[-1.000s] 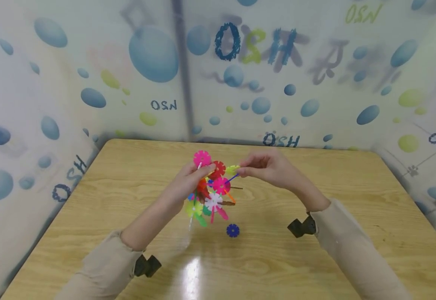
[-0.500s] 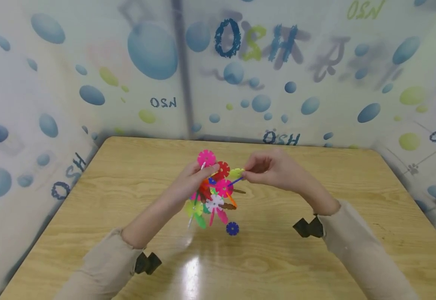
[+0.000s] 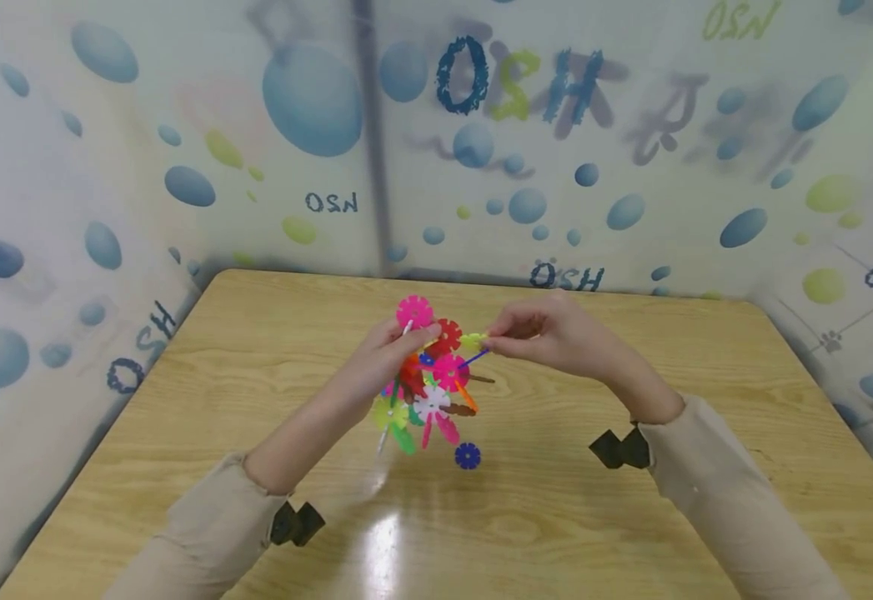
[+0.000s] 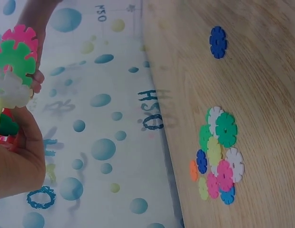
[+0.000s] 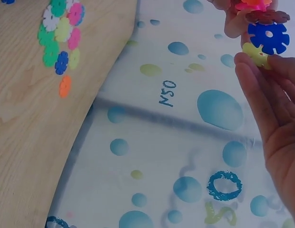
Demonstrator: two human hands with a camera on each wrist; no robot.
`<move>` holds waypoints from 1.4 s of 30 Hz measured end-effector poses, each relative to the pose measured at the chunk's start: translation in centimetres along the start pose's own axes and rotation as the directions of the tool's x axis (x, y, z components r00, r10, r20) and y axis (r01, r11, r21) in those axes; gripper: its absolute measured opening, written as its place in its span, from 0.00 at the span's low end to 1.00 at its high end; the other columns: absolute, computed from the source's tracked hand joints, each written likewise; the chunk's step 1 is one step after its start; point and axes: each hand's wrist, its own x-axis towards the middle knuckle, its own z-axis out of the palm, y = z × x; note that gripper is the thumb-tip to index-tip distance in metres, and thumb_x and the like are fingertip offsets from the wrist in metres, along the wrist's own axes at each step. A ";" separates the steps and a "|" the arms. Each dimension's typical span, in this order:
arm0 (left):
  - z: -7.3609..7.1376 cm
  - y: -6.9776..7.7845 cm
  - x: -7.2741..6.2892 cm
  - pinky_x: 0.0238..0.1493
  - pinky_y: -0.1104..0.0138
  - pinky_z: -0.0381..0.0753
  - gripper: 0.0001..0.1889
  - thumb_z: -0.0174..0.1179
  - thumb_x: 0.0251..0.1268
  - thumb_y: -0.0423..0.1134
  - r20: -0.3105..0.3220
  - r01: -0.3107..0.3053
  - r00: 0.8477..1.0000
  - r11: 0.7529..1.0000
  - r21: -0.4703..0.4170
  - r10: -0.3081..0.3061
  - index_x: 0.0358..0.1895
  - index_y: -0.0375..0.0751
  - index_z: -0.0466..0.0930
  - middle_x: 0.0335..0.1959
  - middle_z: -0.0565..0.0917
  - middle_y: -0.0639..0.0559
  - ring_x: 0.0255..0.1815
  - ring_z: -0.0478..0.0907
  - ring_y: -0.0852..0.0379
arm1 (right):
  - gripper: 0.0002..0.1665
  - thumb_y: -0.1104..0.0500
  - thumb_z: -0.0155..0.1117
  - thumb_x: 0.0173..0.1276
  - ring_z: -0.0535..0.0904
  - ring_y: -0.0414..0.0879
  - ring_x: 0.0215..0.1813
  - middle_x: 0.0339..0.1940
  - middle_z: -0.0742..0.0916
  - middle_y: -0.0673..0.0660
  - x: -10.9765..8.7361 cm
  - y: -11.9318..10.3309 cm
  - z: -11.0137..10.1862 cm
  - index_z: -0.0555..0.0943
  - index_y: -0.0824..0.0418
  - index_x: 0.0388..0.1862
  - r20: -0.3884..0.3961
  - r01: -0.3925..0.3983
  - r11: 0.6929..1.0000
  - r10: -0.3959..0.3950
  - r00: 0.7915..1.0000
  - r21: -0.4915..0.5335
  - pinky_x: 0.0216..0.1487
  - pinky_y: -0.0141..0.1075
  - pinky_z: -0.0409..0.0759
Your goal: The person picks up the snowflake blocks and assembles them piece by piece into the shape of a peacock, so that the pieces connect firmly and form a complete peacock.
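My left hand (image 3: 379, 358) grips a cluster of slotted plastic snowflake discs (image 3: 432, 403) above the table. Pink, red, orange, white, green, brown and yellow discs are interlocked at many angles. On the cluster's right side, my right hand (image 3: 564, 337) pinches a yellow snowflake disc (image 5: 256, 54) between thumb and fingertips. Right beside that disc is a blue disc (image 5: 269, 35), with a brown one (image 5: 268, 17) behind it in the right wrist view. A green disc (image 4: 16, 61) faces the left wrist camera. My left fingers behind the cluster are mostly hidden in the head view.
One loose dark blue disc (image 3: 468, 456) lies on the wooden table (image 3: 594, 517) below the cluster. Both wrist views show a pile of loose discs, including a green disc (image 4: 226, 129) and an orange disc (image 5: 65, 86). Patterned walls (image 3: 316, 100) surround the table.
Both hands and the cluster have shifted slightly to the right. The left hand's grip and the right hand's pinch on the yellow disc look the same.
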 end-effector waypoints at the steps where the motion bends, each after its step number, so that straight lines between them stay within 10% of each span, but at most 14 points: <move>1: 0.0 0.0 0.0 0.32 0.68 0.82 0.16 0.46 0.69 0.48 0.002 0.004 1.000 1.000 -0.008 -0.004 0.45 0.39 0.72 0.24 0.82 0.58 0.25 0.81 0.62 | 0.03 0.66 0.63 0.59 0.74 0.32 0.20 0.24 0.86 0.51 0.1 0.0 0.0 0.82 0.60 0.29 0.005 0.002 1.000 -0.002 1.000 0.001 0.21 0.27 0.73; 17: -0.1 0.1 0.1 0.31 0.73 0.79 0.13 0.46 0.68 0.48 0.054 0.116 0.992 0.990 -0.080 -0.112 0.36 0.44 0.74 0.24 0.81 0.58 0.25 0.80 0.63 | 0.04 0.66 0.62 0.60 0.61 0.32 0.17 0.20 0.82 0.50 0.8 -0.4 0.4 0.82 0.60 0.28 0.096 0.009 0.999 -0.004 0.995 -0.052 0.19 0.27 0.64; 24: -0.8 -0.3 0.3 0.26 0.72 0.80 0.14 0.45 0.68 0.49 0.044 0.184 0.983 0.973 -0.137 -0.180 0.42 0.42 0.70 0.23 0.82 0.56 0.22 0.80 0.61 | 0.05 0.65 0.60 0.62 0.81 0.37 0.26 0.26 0.87 0.56 1.7 0.2 0.9 0.83 0.64 0.31 0.111 -0.121 0.988 0.110 0.988 0.097 0.30 0.29 0.80; 31: -2.6 -0.7 0.3 0.27 0.73 0.78 0.19 0.48 0.66 0.53 -0.097 0.245 0.963 0.966 -0.085 -0.253 0.48 0.42 0.67 0.23 0.80 0.59 0.21 0.78 0.63 | 0.18 0.55 0.48 0.72 0.84 0.52 0.42 0.42 0.84 0.64 2.3 3.5 2.8 0.77 0.67 0.48 0.156 -0.447 0.858 0.420 0.894 0.253 0.41 0.41 0.83; 42: -2.8 -0.9 0.4 0.19 0.73 0.74 0.16 0.49 0.66 0.52 -0.072 0.230 0.969 0.969 -0.095 -0.237 0.39 0.42 0.72 0.17 0.80 0.58 0.14 0.74 0.64 | 0.24 0.46 0.69 0.53 0.75 0.42 0.36 0.41 0.82 0.54 3.0 8.3 12.4 0.76 0.59 0.43 0.262 -0.609 0.761 0.649 0.714 -0.224 0.37 0.31 0.74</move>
